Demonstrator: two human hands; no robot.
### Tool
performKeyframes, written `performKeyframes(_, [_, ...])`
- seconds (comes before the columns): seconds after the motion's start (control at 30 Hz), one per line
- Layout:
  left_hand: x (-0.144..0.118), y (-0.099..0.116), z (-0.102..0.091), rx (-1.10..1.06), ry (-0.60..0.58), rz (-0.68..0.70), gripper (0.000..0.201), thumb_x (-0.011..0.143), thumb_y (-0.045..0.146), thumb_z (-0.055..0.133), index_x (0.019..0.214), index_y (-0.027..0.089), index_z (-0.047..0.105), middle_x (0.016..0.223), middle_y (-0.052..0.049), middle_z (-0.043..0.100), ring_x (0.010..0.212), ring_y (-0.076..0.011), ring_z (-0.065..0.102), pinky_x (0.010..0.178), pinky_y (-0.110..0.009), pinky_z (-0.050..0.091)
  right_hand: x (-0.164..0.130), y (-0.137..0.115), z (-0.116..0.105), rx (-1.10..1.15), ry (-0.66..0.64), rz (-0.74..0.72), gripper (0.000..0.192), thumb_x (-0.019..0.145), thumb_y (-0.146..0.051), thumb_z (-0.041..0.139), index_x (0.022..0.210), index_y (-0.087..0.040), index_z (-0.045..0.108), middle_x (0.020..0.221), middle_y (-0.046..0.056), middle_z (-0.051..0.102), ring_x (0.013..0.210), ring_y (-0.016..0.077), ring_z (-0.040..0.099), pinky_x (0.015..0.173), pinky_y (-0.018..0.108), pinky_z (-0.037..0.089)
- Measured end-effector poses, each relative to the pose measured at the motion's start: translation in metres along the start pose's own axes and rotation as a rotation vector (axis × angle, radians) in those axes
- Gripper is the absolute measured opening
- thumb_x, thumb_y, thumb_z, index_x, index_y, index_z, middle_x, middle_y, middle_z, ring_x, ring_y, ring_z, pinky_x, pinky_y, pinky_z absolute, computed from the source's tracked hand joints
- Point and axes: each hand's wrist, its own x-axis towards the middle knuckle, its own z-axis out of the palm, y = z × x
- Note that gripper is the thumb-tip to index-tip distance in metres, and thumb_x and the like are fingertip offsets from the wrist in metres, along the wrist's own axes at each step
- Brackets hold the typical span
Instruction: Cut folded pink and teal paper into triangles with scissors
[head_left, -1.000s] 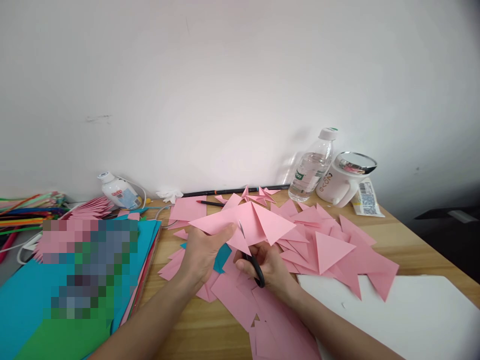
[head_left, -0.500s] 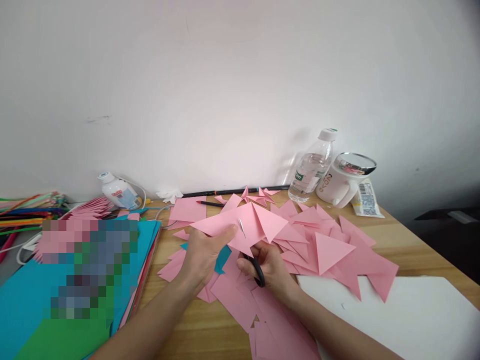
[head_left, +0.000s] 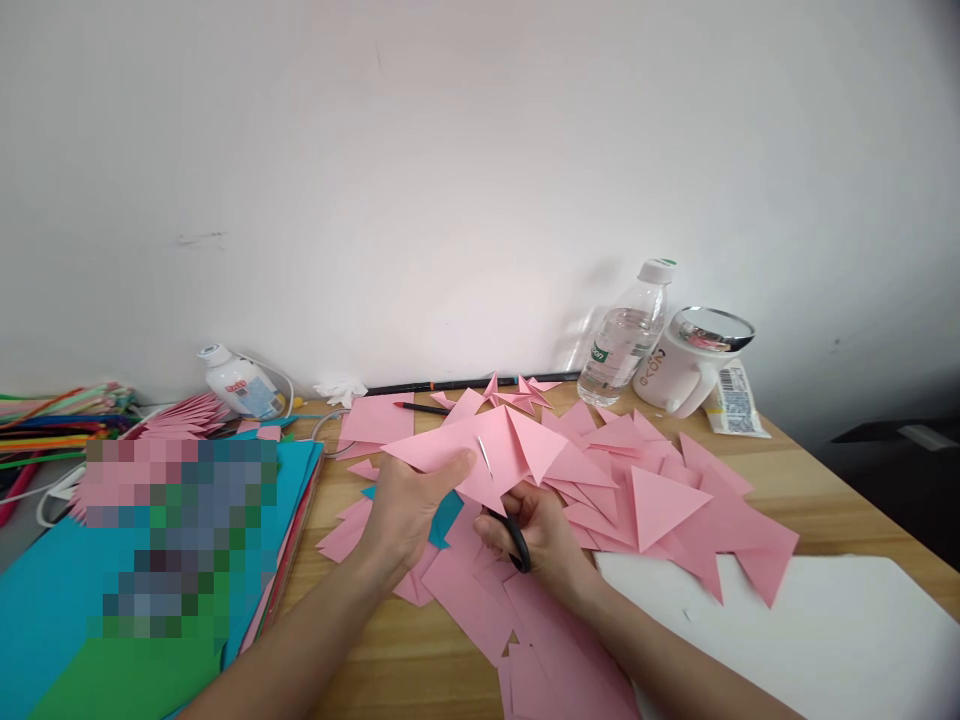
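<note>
Between my hands is a sheet of pink paper (head_left: 431,440), raised above the table. My left hand (head_left: 409,500) pinches it, the thumb on top near the cut line. Black-handled scissors (head_left: 517,543) are gripped in my right hand (head_left: 544,530), with my fingers around the handle. One thin blade shows over the paper; the rest lies beneath it. A pink flap folds down at the sheet's right side. Loose pink paper pieces (head_left: 664,505) lie under and to the right of my hands, and a blue scrap (head_left: 446,518) shows just below the sheet.
A water bottle (head_left: 622,335) and a white mug (head_left: 686,370) stand at the back right, beside a small packet (head_left: 736,400). Blue and green paper (head_left: 52,580) is stacked on the left, near a white bottle (head_left: 240,382). A white board (head_left: 787,620) lies front right.
The right flap of the held paper has shifted slightly left. My hands and the scissors stay almost in the same place.
</note>
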Motion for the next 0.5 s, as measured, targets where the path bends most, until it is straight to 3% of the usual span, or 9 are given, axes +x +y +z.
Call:
performKeyframes(0.27, [0.0007, -0.0005, -0.0017, 0.043, 0.038, -0.013, 0.022, 0.064, 0.029, 0.068, 0.076, 0.011, 0.063, 0.073, -0.005, 0.064, 0.066, -0.0148, 0.055, 0.059, -0.026, 0.045, 0.0019, 0.0053, -0.0006, 0.026, 0.05, 0.021, 0.05, 0.053, -0.029, 0.078, 0.054, -0.021, 0.029, 0.041, -0.011, 0.031, 0.037, 0.0056, 0.035, 0.037, 0.018, 0.026])
performKeyframes(0.4, [0.0008, 0.0036, 0.0026, -0.077, 0.017, 0.01, 0.021, 0.067, 0.029, 0.066, 0.079, 0.012, 0.062, 0.077, -0.005, 0.065, 0.069, -0.0148, 0.055, 0.06, -0.026, 0.044, 0.0012, 0.0039, -0.0003, 0.003, 0.037, 0.046, 0.043, 0.054, -0.032, 0.077, 0.057, -0.019, 0.037, 0.043, -0.009, 0.038, 0.038, 0.0062, 0.037, 0.038, 0.019, 0.029])
performKeyframes(0.5, [-0.0004, 0.0036, 0.0049, -0.102, 0.073, -0.001, 0.023, 0.063, 0.027, 0.07, 0.078, 0.012, 0.063, 0.075, -0.005, 0.065, 0.069, -0.0155, 0.056, 0.061, -0.026, 0.045, 0.0013, 0.005, -0.0007, -0.005, -0.005, 0.043, 0.04, 0.055, -0.033, 0.076, 0.062, -0.018, 0.04, 0.047, -0.008, 0.041, 0.042, 0.007, 0.039, 0.041, 0.02, 0.031])
